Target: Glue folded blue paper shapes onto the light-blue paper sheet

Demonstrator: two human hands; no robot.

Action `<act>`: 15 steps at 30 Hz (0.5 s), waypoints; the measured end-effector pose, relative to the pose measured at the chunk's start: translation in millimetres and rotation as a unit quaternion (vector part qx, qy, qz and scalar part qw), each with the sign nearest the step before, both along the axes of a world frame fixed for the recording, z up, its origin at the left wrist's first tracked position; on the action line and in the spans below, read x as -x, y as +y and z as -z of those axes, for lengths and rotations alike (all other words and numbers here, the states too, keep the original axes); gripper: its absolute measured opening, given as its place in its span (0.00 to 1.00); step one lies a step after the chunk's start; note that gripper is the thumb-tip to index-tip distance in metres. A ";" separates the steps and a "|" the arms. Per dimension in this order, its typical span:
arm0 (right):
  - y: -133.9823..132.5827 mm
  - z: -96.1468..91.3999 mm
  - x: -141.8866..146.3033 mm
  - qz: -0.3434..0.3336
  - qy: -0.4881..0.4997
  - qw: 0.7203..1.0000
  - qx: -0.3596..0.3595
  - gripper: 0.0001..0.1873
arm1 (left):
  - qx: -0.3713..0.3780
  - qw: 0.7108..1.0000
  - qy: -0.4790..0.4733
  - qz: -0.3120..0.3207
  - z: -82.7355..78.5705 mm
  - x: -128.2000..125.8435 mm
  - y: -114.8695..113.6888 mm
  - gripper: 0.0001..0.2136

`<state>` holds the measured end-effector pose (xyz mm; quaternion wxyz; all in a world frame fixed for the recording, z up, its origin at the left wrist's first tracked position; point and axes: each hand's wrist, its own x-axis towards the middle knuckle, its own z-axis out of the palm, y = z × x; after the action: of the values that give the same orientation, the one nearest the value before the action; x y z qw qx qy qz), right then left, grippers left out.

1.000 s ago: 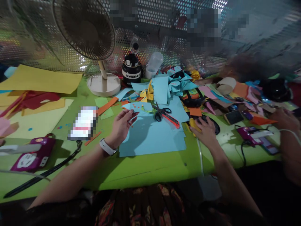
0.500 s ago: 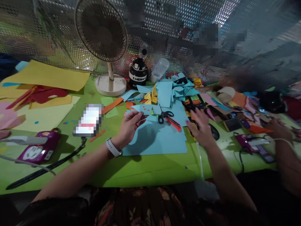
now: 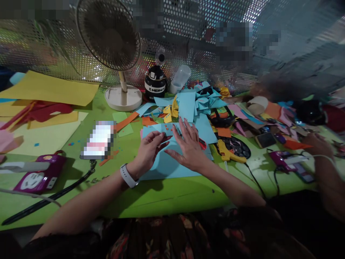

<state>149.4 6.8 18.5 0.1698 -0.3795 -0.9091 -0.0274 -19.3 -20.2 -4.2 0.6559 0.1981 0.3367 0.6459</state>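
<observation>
Totals one light-blue paper strip with orange squares (image 3: pixel 161 128), one yellow plastic glue gun (image 3: pixel 226 152), one cream round-based fan (image 3: pixel 123 98), one black round bottle with a white band (image 3: pixel 155 85), two glossy purple plastic boxes (image 3: pixel 52 164) and, in poor light, perhaps three rectangular phones (image 3: pixel 98 141).

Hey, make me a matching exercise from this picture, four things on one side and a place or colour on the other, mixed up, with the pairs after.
1. glue gun
2. fan
3. wristband
4. large blue sheet

A. worn, white
B. partly under the left hand and right hand
C. standing at the back of the table
D. yellow, right of the right hand

Pairs: 1-D, 2-C, 3-A, 4-B
</observation>
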 end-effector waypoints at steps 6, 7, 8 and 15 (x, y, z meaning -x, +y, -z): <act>0.4 5.3 0.3 -0.005 0.004 1.000 0.009 0.44 | 0.002 1.000 -0.005 0.006 2.3 -0.8 0.3 0.10; 0.2 6.0 0.2 -0.008 0.004 1.000 0.012 0.43 | 0.002 1.000 -0.006 0.006 2.6 -0.9 0.5 0.11; -0.1 6.6 0.1 -0.011 0.003 1.000 0.015 0.43 | 0.002 1.000 -0.007 0.006 3.0 -0.9 0.7 0.11; 0.0 12.6 2.0 -0.023 0.014 0.999 0.027 0.42 | 0.003 1.000 -0.022 0.009 4.5 -0.6 0.0 0.11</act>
<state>147.4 6.7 5.9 0.1728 -0.3631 -0.9156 0.0064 -18.7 -20.3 -8.7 0.6695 0.1852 0.3224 0.6430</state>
